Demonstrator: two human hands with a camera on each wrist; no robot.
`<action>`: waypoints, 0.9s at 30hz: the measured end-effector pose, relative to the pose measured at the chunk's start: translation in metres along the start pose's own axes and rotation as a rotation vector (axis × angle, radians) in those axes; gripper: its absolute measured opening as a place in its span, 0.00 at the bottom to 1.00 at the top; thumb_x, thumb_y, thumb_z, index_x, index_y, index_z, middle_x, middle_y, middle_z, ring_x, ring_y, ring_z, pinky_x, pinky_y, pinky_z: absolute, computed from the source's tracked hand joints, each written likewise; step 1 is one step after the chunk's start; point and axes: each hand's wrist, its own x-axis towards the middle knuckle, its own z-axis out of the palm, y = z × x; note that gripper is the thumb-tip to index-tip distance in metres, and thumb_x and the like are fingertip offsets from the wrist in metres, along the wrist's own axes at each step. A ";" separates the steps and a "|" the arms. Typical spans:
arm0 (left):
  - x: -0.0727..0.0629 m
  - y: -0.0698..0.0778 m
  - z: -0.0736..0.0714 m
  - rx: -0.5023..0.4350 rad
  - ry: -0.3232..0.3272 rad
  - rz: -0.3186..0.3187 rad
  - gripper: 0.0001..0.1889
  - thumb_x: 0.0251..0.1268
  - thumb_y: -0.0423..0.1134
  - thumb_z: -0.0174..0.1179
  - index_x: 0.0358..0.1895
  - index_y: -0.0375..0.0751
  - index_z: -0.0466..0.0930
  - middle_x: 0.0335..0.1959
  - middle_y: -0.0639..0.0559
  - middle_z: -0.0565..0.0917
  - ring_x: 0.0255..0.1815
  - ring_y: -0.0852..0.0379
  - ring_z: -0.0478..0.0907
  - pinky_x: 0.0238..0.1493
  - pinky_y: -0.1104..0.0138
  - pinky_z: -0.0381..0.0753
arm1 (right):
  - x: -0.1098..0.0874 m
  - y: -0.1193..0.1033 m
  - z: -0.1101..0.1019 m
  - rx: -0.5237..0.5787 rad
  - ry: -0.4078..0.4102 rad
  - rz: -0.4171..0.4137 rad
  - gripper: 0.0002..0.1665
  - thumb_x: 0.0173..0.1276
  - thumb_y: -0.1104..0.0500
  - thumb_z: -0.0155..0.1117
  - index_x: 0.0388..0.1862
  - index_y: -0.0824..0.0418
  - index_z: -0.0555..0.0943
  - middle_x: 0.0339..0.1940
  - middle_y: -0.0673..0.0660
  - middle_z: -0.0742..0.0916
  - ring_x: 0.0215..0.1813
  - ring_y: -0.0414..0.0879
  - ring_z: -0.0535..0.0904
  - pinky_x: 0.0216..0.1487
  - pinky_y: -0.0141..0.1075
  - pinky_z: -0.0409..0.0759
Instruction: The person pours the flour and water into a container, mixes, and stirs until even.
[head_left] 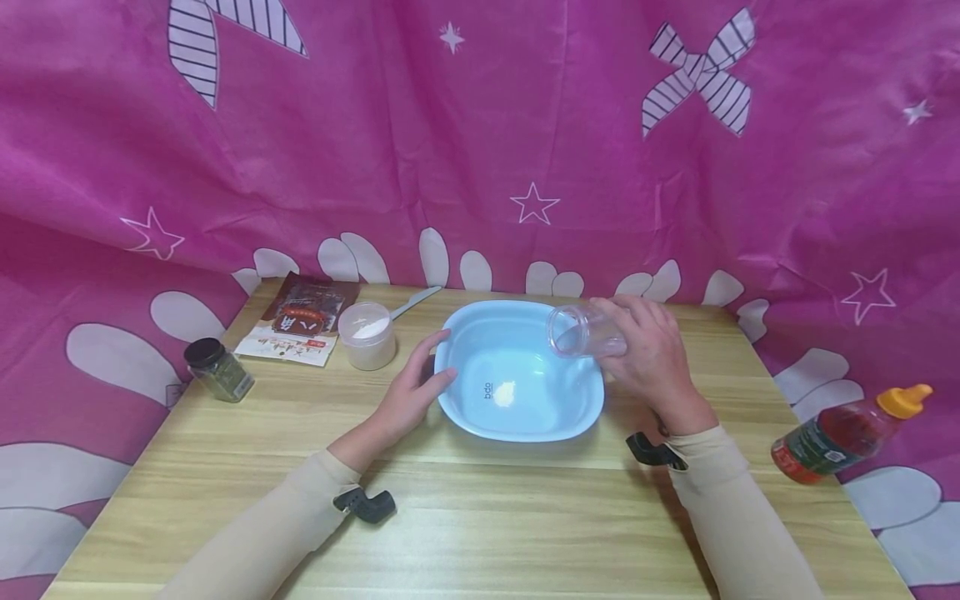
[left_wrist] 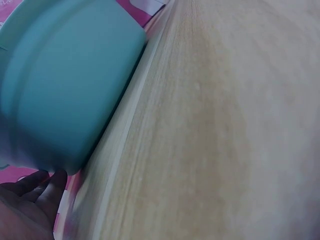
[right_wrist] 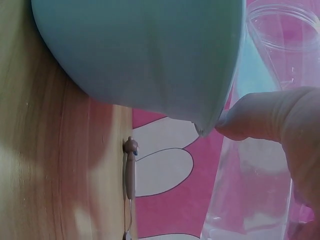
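A light blue plastic basin (head_left: pixel 521 400) stands on the table, with "bdo" printed on its inner floor. My left hand (head_left: pixel 411 387) holds its left side, thumb at the rim and fingers against the outer wall (left_wrist: pixel 70 85). In my right hand (head_left: pixel 651 354) is a clear plastic jar (head_left: pixel 581 332), tipped on its side over the basin's right rim. The jar's round mouth faces left into the basin. From the right wrist, the thumb (right_wrist: pixel 260 117) lies across the jar's transparent wall, close to the basin's rim.
Left of the basin are a tub of white powder (head_left: pixel 369 337), a pale-handled utensil (head_left: pixel 415 302), a brown-and-white packet (head_left: pixel 300 321) and a dark-lidded spice jar (head_left: pixel 220 371). A yellow-capped red sauce bottle (head_left: pixel 840 437) is at the right edge. A brown-handled utensil (right_wrist: pixel 131 175) lies beyond the basin.
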 end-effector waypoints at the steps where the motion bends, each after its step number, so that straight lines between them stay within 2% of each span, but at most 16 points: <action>1: 0.000 0.000 0.000 -0.002 -0.001 0.001 0.35 0.85 0.42 0.60 0.89 0.52 0.60 0.84 0.32 0.69 0.82 0.34 0.71 0.77 0.42 0.76 | 0.000 0.000 0.000 -0.004 0.000 -0.001 0.44 0.54 0.62 0.86 0.72 0.55 0.83 0.61 0.69 0.86 0.63 0.70 0.81 0.67 0.71 0.76; 10: 0.000 0.002 0.001 -0.007 -0.001 -0.005 0.35 0.86 0.42 0.60 0.89 0.52 0.60 0.84 0.33 0.69 0.82 0.34 0.71 0.77 0.42 0.76 | 0.001 0.001 -0.002 -0.033 -0.016 -0.008 0.44 0.54 0.56 0.91 0.71 0.54 0.83 0.61 0.68 0.86 0.64 0.69 0.80 0.68 0.71 0.75; 27: -0.001 0.004 0.000 -0.005 0.002 -0.005 0.35 0.85 0.42 0.61 0.89 0.53 0.61 0.83 0.32 0.70 0.82 0.34 0.71 0.78 0.41 0.75 | 0.003 -0.002 -0.007 -0.045 -0.039 -0.016 0.46 0.52 0.60 0.93 0.72 0.53 0.83 0.62 0.67 0.86 0.66 0.69 0.80 0.71 0.72 0.74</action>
